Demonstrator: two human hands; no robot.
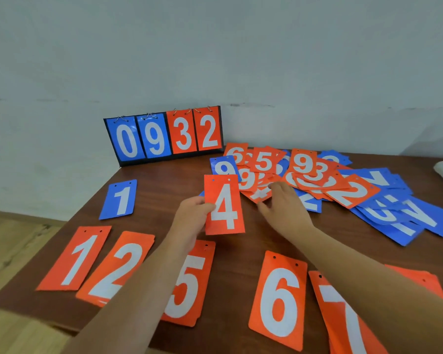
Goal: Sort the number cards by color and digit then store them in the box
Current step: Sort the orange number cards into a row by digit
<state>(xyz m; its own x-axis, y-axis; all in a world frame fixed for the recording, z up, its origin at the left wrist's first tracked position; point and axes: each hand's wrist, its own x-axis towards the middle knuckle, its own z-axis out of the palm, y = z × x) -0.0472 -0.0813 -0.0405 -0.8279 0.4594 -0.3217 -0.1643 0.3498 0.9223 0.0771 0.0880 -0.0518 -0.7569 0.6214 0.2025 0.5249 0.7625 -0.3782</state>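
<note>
The left hand (192, 217) pinches the orange 4 card (224, 205) by its edge; it looks thin, light and slick. The right hand (285, 209) touches the far pile (317, 175) with its fingers, grip unclear.

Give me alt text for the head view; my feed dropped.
The left hand holds up a red 4 card while the right hand touches the mixed pile of red and blue cards. A row of red cards (1, 2, 5, 6, 7) lies nearest the camera; a scoreboard behind reads 0932.

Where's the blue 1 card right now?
In the head view, the blue 1 card lies on the left, between the red 1 card and the scoreboard.
</note>
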